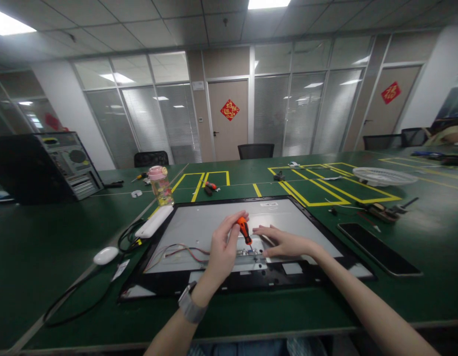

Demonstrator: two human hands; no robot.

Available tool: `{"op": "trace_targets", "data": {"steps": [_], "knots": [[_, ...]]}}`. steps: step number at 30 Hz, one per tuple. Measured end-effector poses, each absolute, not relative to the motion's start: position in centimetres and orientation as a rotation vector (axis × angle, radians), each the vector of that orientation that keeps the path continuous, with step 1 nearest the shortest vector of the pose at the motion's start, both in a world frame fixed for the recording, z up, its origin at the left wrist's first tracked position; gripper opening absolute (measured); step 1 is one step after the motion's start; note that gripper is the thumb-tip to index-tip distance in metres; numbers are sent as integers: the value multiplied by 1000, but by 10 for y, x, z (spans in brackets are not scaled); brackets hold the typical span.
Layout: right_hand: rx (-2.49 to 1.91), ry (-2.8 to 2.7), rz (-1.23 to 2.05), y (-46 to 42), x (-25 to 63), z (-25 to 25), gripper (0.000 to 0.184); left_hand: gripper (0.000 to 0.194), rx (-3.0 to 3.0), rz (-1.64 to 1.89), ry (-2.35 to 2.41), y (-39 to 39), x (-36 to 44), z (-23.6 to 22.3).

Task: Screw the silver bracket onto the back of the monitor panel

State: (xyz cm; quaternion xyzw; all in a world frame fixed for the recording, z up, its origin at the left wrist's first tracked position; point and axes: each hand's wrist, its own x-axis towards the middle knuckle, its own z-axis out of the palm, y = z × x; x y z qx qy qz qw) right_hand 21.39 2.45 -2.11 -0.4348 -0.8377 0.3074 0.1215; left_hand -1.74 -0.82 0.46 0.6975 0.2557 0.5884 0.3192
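The orange-and-black screwdriver (245,230) is tilted over the flat panel (199,217), tip down at its lower middle. Your left grip (226,243) pinches the screwdriver; your right grip (286,243) is spread beside the tip. Green desk (73,232) beneath; phone (379,248) at right.

Bottle (161,187), white bar (154,222) obstruct left; narrow gap between panel (199,222) and phone (379,248).
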Motion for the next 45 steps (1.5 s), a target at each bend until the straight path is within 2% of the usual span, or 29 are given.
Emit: {"op": "trace_targets", "data": {"steps": [6,13,22,28,37,45], "knots": [[-1254,-2454,896,26,215,-23,78,18,1864,1657,761,-3,-17,3],[-1243,-2450,905,26,216,-23,78,29,1854,1595,716,-7,-19,7],[-1242,-2454,900,25,215,-21,75,19,1870,1744,866,-4,-18,5],[-1241,-2462,883,27,216,-24,76,31,1826,1682,788,-7,-21,8],[-1265,-2446,911,23,213,-19,76,17,1846,1721,821,-2,-19,3],[-1239,-2454,899,27,216,-25,76,34,1771,1572,727,-4,-19,4]]}}
